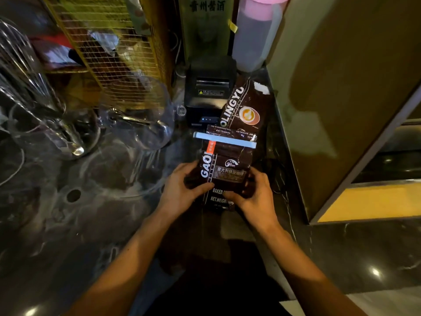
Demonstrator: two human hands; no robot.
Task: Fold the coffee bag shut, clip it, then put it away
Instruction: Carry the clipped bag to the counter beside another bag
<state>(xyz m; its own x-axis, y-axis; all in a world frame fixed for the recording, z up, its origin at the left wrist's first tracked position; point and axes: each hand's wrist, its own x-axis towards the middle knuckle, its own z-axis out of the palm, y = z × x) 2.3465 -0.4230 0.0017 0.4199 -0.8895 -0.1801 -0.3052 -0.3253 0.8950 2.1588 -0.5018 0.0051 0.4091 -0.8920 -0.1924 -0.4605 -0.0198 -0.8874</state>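
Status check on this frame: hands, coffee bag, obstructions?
Left hand and right hand gripping coffee bag. White clip across folded top. Second bag lies directly behind.

A dark brown coffee bag (224,169) carries white lettering, an orange strip near its top and a pale blue-white clip (224,139) across its fold. Behind it a second dark brown bag (245,106) shows white letters and an orange-and-cream cup picture. The counter (68,224) is black stone with faint white veins. A printer (208,92) is black with small blue lights. A wire rack (118,53) is yellow. A bottle (257,30) is cloudy white with a pink lid. The glasses (136,115) are clear.
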